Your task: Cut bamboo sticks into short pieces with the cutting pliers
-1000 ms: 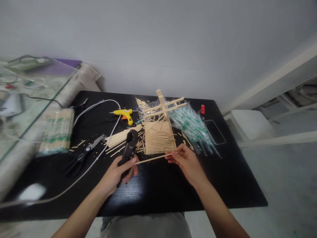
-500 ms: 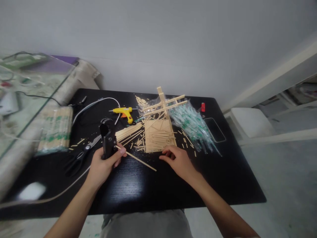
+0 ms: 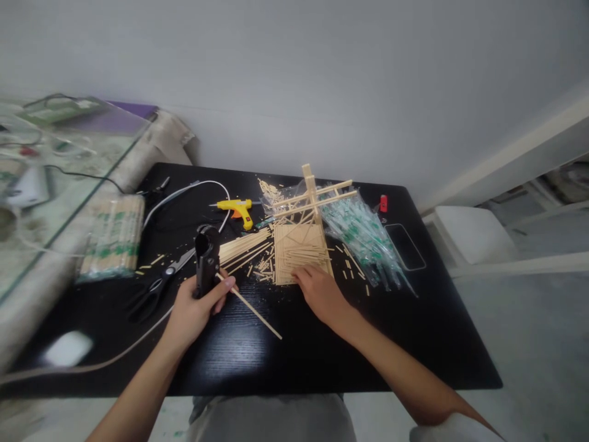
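Observation:
My left hand (image 3: 196,307) is closed round a black cutter tool (image 3: 206,258) held upright, and the same fingers pinch a long thin wooden stick (image 3: 255,310) that slants down to the right over the black table (image 3: 299,356). My right hand (image 3: 319,291) lies palm down with fingers stretched out on the near edge of a flat panel of wooden sticks (image 3: 301,248). Behind the panel rises a cross-shaped stick frame (image 3: 313,193). A loose pile of sticks (image 3: 242,245) lies between the cutter and the panel.
Black scissors (image 3: 156,285) and a white cable (image 3: 151,319) lie left of my left hand. A yellow glue gun (image 3: 239,209) sits behind the sticks. Wrapped sticks in green-printed plastic (image 3: 363,236) spread to the right, beside a red lighter (image 3: 383,202). A bundled pack (image 3: 113,236) lies far left.
My right hand let go of the long stick and moved onto the stick panel. My left hand turned the cutter upright, shifted left and now holds the stick too.

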Motion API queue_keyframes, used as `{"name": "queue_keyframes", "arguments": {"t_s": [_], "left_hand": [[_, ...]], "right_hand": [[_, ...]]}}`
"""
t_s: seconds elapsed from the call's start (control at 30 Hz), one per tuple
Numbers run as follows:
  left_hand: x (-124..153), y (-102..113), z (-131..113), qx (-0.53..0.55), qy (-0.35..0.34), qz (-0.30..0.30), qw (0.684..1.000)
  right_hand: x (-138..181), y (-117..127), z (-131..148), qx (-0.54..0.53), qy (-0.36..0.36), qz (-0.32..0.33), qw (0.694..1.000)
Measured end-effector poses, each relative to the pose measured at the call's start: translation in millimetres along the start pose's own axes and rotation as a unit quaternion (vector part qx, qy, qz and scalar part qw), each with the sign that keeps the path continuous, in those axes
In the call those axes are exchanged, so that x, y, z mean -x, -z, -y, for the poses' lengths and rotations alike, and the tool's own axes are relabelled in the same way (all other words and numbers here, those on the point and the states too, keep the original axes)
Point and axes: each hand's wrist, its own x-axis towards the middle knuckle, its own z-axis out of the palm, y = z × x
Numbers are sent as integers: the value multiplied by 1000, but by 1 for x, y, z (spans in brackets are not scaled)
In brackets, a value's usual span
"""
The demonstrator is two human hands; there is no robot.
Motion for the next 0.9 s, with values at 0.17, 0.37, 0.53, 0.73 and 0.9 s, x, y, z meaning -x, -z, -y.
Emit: {"name": "queue_keyframes", "arguments": {"t_s": [0.17, 0.37, 0.53, 0.73, 0.9], "left_hand": [[-3, -3, 3, 9, 10, 16, 1000], [-4, -5, 5, -2, 19, 29, 999], [-5, -8, 3, -6, 27, 34, 999], [-4, -12, 3, 2, 29, 38, 999], [-3, -14, 3, 11, 38, 39, 998]], "right_hand": [[-1, 6, 1, 24, -15, 4, 1000], [3, 12, -3, 24, -29, 15, 999], [9, 19, -11, -1, -43, 13, 999], [14, 28, -16, -5, -59, 4, 998], [16, 20, -20, -4, -63, -1, 998]]}}
